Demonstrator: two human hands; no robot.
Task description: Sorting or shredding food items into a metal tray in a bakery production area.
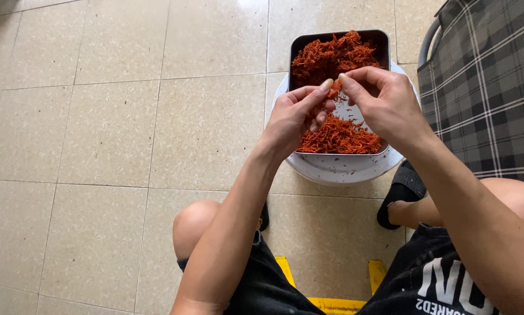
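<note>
Hands pulling red shreds apart over a metal tray, seated person, floor-level setup.

Left hand (294, 116) and right hand (384, 105) are meeting just above the rectangular metal tray (300, 46), thumb + forefinger of each pinched together on a small clump of red-orange shredded stuff (332, 91) between them; rest of the shreds (338, 137) are lying heaped in the tray at the far and near ends, w/ a bare patch mid-tray. My read: keeping the pinch low over the tray is helping, so loose bits are dropping back in, and small clumps are teasing apart cleaner than big ones. Tray is sitting on a white round basin (343, 169), which is resting on a beige speckled tile floor (110, 128). Plaid fabric seat (483, 93) is standing at right, black sandal (399, 195) beside the basin, yellow stool edge (332, 303) under the knees.
</note>
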